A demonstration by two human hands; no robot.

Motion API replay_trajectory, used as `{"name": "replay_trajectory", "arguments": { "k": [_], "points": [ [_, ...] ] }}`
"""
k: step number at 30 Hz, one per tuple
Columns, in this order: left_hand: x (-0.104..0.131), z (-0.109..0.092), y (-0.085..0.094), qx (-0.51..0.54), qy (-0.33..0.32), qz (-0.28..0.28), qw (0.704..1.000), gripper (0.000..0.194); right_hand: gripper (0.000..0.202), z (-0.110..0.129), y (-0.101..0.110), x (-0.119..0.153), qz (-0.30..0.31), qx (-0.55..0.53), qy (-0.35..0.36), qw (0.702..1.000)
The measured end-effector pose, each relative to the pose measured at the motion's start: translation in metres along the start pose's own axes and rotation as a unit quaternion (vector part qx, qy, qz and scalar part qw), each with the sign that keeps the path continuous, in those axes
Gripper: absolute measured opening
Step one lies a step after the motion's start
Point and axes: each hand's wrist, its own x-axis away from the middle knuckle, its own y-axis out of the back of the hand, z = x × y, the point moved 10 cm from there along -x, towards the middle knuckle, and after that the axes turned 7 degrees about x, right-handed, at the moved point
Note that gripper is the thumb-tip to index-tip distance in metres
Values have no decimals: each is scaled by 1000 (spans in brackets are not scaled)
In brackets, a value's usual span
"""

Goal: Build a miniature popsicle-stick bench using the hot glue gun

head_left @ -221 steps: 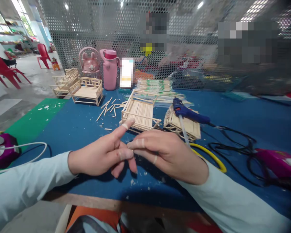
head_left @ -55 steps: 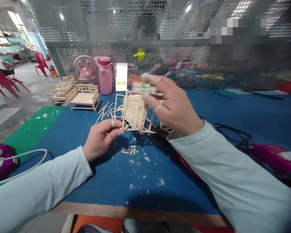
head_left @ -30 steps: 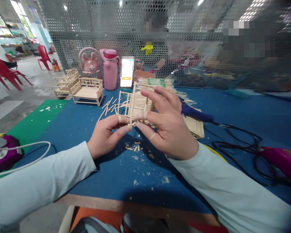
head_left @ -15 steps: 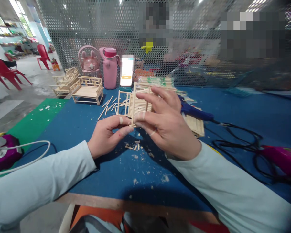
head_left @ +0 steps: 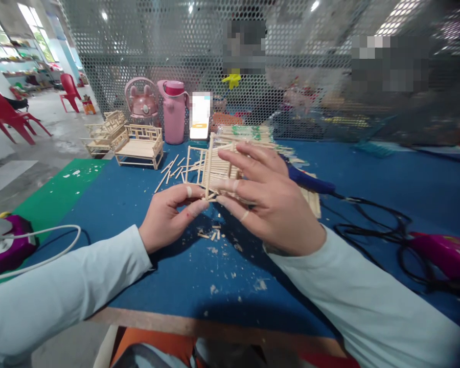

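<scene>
A small frame of pale wooden sticks [head_left: 209, 163] stands tilted in the middle of the blue table. My left hand [head_left: 172, 212] pinches its lower near corner between thumb and forefinger. From the right, my right hand [head_left: 268, 197] reaches over the frame, its fingers spread and its thumb and forefinger close to the lower corner; part of the frame is hidden behind it. Loose sticks [head_left: 170, 171] lie to the left of the frame, and short offcuts [head_left: 215, 234] lie in front.
Finished miniature wooden benches [head_left: 140, 145] stand at the back left, near a pink bottle [head_left: 174, 112] and a lit phone [head_left: 200, 116]. A blue glue gun [head_left: 310, 180] with black cable lies right. Purple power sockets [head_left: 13, 243] sit at the left edge.
My right thumb and forefinger have opened and drawn slightly right, away from the lower corner. My left hand keeps its pinch. The view has tilted up slightly.
</scene>
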Motion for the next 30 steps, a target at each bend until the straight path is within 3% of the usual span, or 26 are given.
{"name": "replay_trajectory", "arguments": {
  "k": [6, 15, 30],
  "points": [
    [0, 1, 0, 7, 7, 0, 1000, 10, 23, -6, 16, 8, -74, 32, -68, 994],
    [-1, -1, 1, -10, -3, 11, 1000, 13, 21, 2, -4, 7, 3, 38, -29, 999],
    [-1, -2, 2, -26, -5, 8, 1000, 12, 26, -6, -11, 8, 43, -12, -56, 997]
  ]
}}
